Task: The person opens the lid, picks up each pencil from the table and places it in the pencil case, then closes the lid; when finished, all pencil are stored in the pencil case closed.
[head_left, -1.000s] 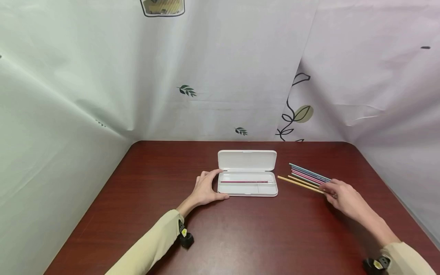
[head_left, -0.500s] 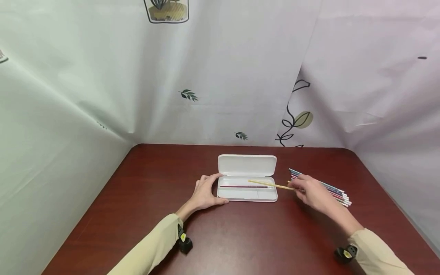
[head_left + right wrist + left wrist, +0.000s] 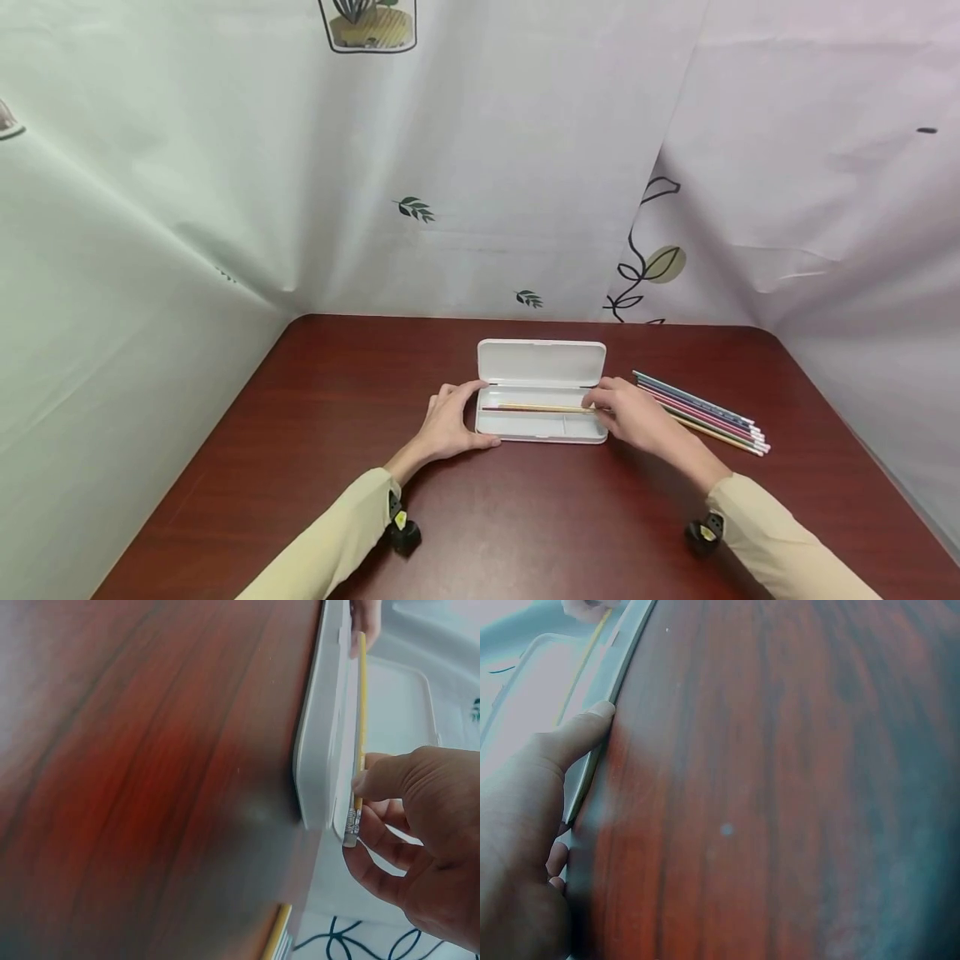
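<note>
A white pencil case (image 3: 521, 427) lies with its lid (image 3: 542, 363) raised at the back. My left hand (image 3: 448, 421) grips its left end, the thumb (image 3: 592, 724) along the front edge and the fingers round the rear corner. Between thumb and fingers, my right hand (image 3: 637, 417) pinches a yellow pencil (image 3: 362, 712) close to its eraser end. This pencil lies lengthwise over the long compartment, its tip pointing left. Beneath and beside it shows part of a dark red pencil (image 3: 491, 408) in the case.
Several pencils (image 3: 697, 408), blue, pink, dark and yellow, lie side by side, slanting, on the brown table (image 3: 480, 517) right of the case, just behind my right wrist. A pale patterned cloth (image 3: 480, 167) hangs round the table's back and sides.
My right hand has picked the yellow pencil from the bunch on the right and carried it left over the case, levelling it with the compartment. My left hand has stayed on the case.
</note>
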A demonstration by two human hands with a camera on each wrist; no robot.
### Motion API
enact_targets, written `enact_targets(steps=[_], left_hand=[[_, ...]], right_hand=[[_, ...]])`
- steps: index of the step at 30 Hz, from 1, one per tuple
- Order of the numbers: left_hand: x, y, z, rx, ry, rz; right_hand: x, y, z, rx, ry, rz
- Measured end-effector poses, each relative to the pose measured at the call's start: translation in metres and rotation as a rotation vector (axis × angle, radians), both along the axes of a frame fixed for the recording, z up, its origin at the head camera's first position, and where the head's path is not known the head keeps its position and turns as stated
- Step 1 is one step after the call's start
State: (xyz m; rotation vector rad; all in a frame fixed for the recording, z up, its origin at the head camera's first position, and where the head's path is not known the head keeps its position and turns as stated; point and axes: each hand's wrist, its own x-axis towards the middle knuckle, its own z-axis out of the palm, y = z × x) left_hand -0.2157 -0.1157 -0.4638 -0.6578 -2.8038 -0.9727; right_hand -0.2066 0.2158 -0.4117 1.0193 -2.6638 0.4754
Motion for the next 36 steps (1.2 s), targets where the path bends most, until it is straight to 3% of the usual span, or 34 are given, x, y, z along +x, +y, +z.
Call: enact_targets(steps=[22, 29, 36], left_hand=[[-0.002, -0.001, 0.000, -0.011, 0.002, -0.014], [-0.004, -0.001, 0.000, -0.012, 0.003, -0.003], [-0.003, 0.000, -0.001, -0.014, -0.006, -0.002]], right_hand=[[-0.012, -0.026, -0.002, 0.021, -0.032, 0.019], [-0.011, -0.010, 0.002, -0.009, -0.034, -0.019], [-0.003, 0.032, 0.000, -0.101, 0.067, -0.065]])
